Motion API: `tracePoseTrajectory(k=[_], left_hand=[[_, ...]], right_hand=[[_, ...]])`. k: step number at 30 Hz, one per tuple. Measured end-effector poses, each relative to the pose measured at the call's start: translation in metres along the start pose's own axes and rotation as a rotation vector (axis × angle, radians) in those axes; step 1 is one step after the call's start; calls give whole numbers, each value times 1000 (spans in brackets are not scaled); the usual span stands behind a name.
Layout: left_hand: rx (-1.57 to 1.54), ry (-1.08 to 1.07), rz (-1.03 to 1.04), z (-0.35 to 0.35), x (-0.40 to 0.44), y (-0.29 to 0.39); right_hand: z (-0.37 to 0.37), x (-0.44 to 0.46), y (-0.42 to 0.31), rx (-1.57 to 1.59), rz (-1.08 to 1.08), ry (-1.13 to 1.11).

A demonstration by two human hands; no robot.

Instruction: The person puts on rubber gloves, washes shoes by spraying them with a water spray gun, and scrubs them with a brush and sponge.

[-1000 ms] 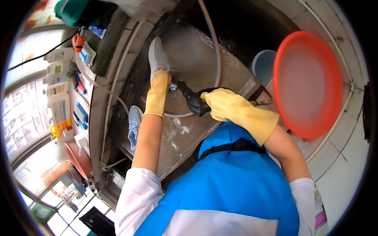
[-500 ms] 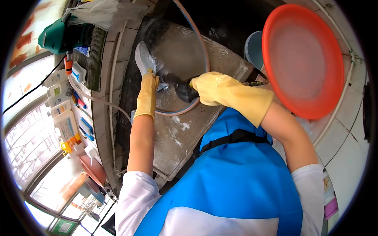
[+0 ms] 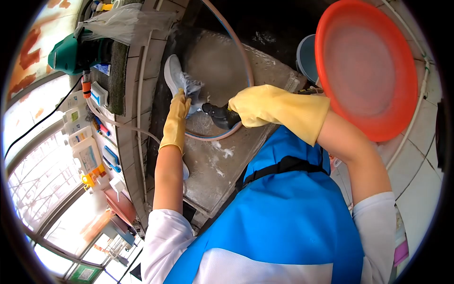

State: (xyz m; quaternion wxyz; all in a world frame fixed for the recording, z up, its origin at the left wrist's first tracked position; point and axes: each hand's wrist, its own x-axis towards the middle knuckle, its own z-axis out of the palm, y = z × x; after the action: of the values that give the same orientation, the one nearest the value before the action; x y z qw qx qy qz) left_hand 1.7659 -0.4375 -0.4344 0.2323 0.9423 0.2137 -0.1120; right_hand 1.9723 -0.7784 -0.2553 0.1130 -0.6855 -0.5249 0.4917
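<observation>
My left hand (image 3: 177, 118), in a yellow rubber glove, grips a light grey shoe (image 3: 174, 73) above the stone slab. The shoe's sole edge faces left, and water splashes around its laces. My right hand (image 3: 257, 106), gloved the same way, is closed around a black spray gun (image 3: 221, 116). The gun's nozzle points left at the shoe, a short gap away. Partly hidden behind my left forearm, a second shoe (image 3: 185, 170) lies on the slab.
A hose (image 3: 246, 57) curves over the wet slab (image 3: 208, 189). At the right are a red basin (image 3: 406, 90) and a grey-blue bucket (image 3: 307, 57). Bottles (image 3: 87, 156), brushes (image 3: 111, 158) and a green machine (image 3: 65, 54) line the left ledge.
The view has shifted, and both hands sit further left and lower in it than a second ago. The shoe's laces have turned toward the spray gun, with more splashing there. Both grips hold.
</observation>
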Motion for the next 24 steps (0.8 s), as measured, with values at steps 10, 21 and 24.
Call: tracePoseTrajectory(k=[10,21,24], left_hand=[[-226,12,-54,-15,-25,-28],[-491,-37,-216,-30,-21,-53],[-490,-18,-201,-29,-18,-61]], right_hand=[[41,22,19,-175,-175,14],[24,3,-14,-79,-217,19],[19,2,-18,-14,-141,15]])
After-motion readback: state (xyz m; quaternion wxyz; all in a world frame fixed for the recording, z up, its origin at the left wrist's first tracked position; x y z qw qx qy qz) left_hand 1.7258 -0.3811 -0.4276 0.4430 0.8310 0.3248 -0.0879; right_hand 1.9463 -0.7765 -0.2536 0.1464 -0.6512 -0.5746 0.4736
